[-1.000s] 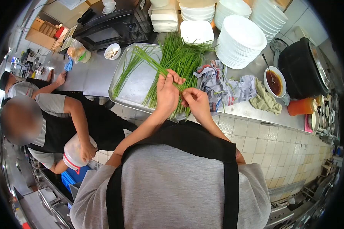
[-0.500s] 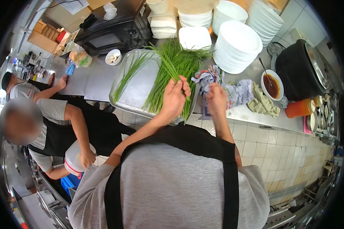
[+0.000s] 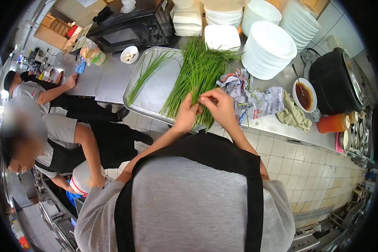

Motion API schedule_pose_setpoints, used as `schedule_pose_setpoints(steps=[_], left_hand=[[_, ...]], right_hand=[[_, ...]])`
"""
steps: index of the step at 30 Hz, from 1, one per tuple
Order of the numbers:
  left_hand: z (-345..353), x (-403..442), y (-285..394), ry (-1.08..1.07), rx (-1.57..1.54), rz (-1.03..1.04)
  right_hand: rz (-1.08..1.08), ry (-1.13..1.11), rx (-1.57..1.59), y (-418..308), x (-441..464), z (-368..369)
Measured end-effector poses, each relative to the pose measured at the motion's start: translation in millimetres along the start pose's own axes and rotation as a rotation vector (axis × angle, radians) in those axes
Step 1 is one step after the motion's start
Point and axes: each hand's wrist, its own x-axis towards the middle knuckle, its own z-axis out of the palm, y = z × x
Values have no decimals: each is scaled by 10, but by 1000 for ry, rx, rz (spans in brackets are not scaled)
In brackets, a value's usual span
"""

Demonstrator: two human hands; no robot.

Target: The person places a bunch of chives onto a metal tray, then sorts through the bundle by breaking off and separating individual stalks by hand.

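Observation:
A large heap of long green garlic chives [image 3: 197,71] lies on the right side of a metal tray [image 3: 160,82], and a smaller bunch of chives [image 3: 147,77] lies on its left side. My left hand [image 3: 186,115], over the front of the heap, is closed around a few chive stems. Beside it my right hand [image 3: 219,107] pinches at the same stems, thumb and forefinger together. Fingers partly cover the stem ends there. Crumpled newspaper [image 3: 266,103] with green scraps on it lies right of the tray.
Stacked white bowls [image 3: 266,48], a microwave [image 3: 130,35] and a small bowl [image 3: 129,54] stand behind the tray. To the right are a cloth [image 3: 296,113], a bowl of brown sauce [image 3: 303,95] and a black cooker [image 3: 334,77]. A co-worker [image 3: 88,138] holding a white container stands close on my left.
My right hand has come left from above the newspaper to meet my left hand at the chives. The co-worker on the left has leaned and turned; the view has shifted slightly.

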Motion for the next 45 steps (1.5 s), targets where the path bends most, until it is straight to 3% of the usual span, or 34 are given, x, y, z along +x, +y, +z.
schedule_pose_setpoints(steps=[3, 7, 13, 16, 19, 22, 25, 34, 45], left_hand=[[12, -45, -64, -11, 118, -11], [-40, -76, -111, 38, 253, 61], [-36, -139, -84, 61, 390, 141], [-44, -139, -85, 67, 553, 270], [-61, -83, -109, 68, 737, 527], [-89, -86, -149, 138, 363, 135], [-33, -70, -89, 228, -59, 59], [3, -93, -38, 220, -136, 12], [-31, -97, -89, 250, 54, 64]], right_hand=[[-48, 52, -5, 71, 39, 200], [128, 106, 128, 57, 64, 296], [119, 75, 141, 27, 41, 305], [252, 54, 239, 190, 55, 327], [322, 32, 403, 310, 51, 326], [391, 21, 690, 386, 29, 349], [429, 18, 671, 408, 26, 352], [507, 28, 662, 432, 2, 386], [525, 9, 644, 419, 17, 379]])
